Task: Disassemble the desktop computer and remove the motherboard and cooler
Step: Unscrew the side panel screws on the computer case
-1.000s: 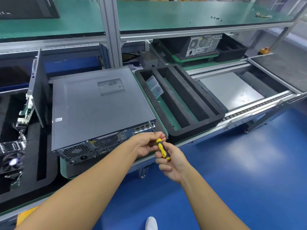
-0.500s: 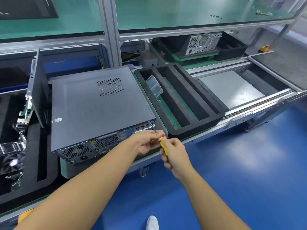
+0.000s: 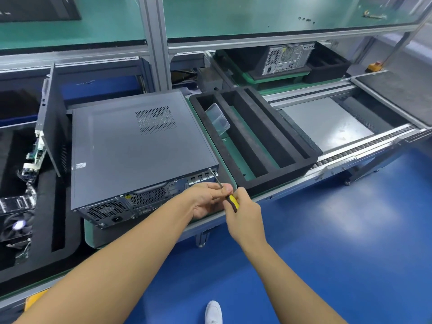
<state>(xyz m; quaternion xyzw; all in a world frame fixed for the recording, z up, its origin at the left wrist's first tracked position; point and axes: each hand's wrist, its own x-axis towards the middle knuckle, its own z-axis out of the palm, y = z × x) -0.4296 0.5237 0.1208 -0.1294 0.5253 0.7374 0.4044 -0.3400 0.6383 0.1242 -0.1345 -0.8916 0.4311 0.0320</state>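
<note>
Working at the opening step of the teardown: setting the tip of a slim screwdriver with a yellow-and-black handle (image 3: 232, 202) on a small screw (image 3: 210, 169) at the rear upper corner of a dark grey metal desktop computer case (image 3: 140, 146). Wrapping the right grip (image 3: 245, 213) round the handle, fingers curled; pinching the bare metal shaft between the fingertips of the left grip (image 3: 205, 199) to steady it. Resting the case flat on the green tabletop (image 3: 88, 231), rear panel facing the body, vented cover closed on top. Judging almost nothing as done: seeing no opening in the case, so taking the motherboard and cooler to be inside and out of sight. Expecting plenty left: backing out this screw and any others, sliding the cover off, freeing cables, unscrewing cooler and board, lifting both out. Noting a black foam tray with long compartments (image 3: 301, 160) just right of the case, holding a clear plastic box (image 3: 218, 116) in its leftmost compartment, likely for the parts.
</note>
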